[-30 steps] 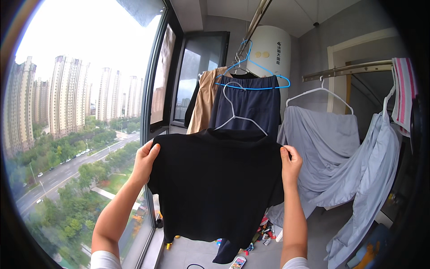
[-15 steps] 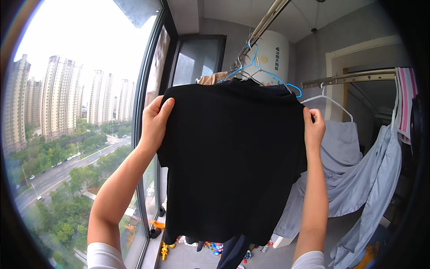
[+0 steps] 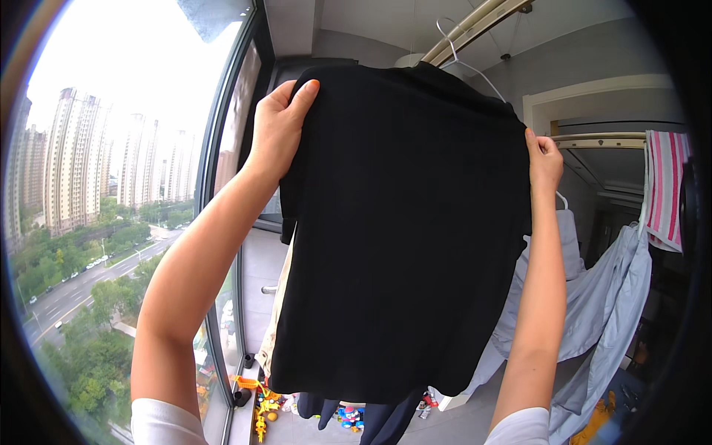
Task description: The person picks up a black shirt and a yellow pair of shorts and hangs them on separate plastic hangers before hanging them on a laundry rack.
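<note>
A black T-shirt (image 3: 408, 237) hangs spread out in front of me, on a pale wire hanger (image 3: 482, 73) whose hook reaches up by the drying rail. My left hand (image 3: 285, 115) is closed on the shirt's left shoulder, the thumb lying on the cloth. At the opposite shoulder, my right hand (image 3: 545, 159) pinches the edge of the fabric between thumb and fingers. The shirt hides most of the hanger and whatever hangs behind it. Whether the hook rests on the rail cannot be made out.
A metal drying rail (image 3: 486, 22) runs overhead. Right of the shirt hang grey-blue garments (image 3: 601, 311) and a pink-striped towel (image 3: 665, 189). A tall window (image 3: 211, 185) stands on the left. Toys (image 3: 350, 417) lie on the floor below dark hanging cloth.
Both hands have risen and shifted right with the black T-shirt, which now covers the blue hanger and most of the white tank behind. A pale hanger hook shows above the shirt.
</note>
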A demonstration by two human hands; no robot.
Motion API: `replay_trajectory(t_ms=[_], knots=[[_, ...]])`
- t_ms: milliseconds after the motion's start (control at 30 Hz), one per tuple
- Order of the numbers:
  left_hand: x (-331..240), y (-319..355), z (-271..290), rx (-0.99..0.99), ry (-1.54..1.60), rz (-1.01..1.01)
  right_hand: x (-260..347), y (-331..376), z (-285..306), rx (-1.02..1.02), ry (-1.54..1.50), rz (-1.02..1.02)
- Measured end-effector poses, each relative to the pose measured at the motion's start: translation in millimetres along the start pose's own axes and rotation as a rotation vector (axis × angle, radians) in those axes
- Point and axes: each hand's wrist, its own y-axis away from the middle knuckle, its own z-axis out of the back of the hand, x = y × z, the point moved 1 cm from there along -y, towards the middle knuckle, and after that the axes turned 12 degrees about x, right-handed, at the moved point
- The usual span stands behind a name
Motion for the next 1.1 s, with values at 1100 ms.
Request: replay_trajectory(t_ms=[1100], knots=[[53, 106, 19, -0.120, 0.530, 0.163, -65, 164, 119, -0.061, -0.473, -0.433]])
